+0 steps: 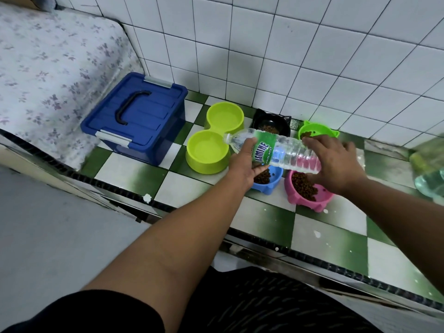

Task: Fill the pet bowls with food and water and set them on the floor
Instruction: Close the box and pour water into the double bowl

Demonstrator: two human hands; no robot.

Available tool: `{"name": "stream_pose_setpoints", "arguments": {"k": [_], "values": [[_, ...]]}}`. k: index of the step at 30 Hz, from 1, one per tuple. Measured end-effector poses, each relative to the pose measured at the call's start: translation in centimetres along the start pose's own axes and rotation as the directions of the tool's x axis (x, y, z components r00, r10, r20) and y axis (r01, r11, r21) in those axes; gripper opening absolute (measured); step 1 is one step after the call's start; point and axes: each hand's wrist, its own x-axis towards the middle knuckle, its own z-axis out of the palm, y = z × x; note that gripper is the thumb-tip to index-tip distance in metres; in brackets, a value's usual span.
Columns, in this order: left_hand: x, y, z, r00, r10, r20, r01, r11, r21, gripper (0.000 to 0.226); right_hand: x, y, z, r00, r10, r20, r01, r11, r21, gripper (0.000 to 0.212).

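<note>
My left hand (242, 162) and right hand (336, 162) hold the water bottle (274, 150) level, its mouth over the lime double bowl (211, 152).

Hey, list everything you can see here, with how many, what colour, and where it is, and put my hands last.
double bowl: 1, lime, two wells with water, on the checkered floor by the box
box: 1, blue with a black handle, lid on, floor left
black bowl: 1, black, kibble inside, by the wall
green bowl: 1, green, kibble inside, by the wall
blue bowl: 1, blue, kibble inside, under the bottle
pink bowl: 1, pink, kibble inside, nearest right
bottle: 1, clear with green label, held sideways, mouth over the double bowl
mattress: 1, floral, far left
left hand: 1, grips the bottle near its neck
right hand: 1, on the bottle's base
</note>
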Motion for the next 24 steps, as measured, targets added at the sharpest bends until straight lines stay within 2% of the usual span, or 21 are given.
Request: {"name": "stream_pose_setpoints", "arguments": {"k": [4, 9, 14, 24], "values": [[0.34, -0.06, -0.4, 1.0, -0.022, 0.02, 0.021, 1.0, 0.01, 0.039, 0.33, -0.15, 0.03, 1.0, -0.009, 0.01, 0.009, 1.0, -0.023, 0.099], [0.33, 0.15, -0.21, 1.0, -0.019, 0.016, 0.019, 1.0, 0.014, 0.044, 0.5, 0.06, 0.12, 1.0, -0.008, 0.005, 0.008, 1.0, -0.014, 0.097], [0.61, -0.08, -0.28, 0.999, -0.032, 0.038, 0.032, 0.999, 0.01, 0.03, 0.62, 0.05, 0.06, 1.0, -0.005, 0.02, 0.005, 1.0, -0.021, 0.099], [0.16, 0.21, -0.32, 0.999, -0.023, 0.035, 0.023, 1.0, 0.01, 0.037, 0.4, 0.06, 0.28, 1.0, -0.009, -0.013, 0.009, 1.0, -0.015, 0.098]]}}
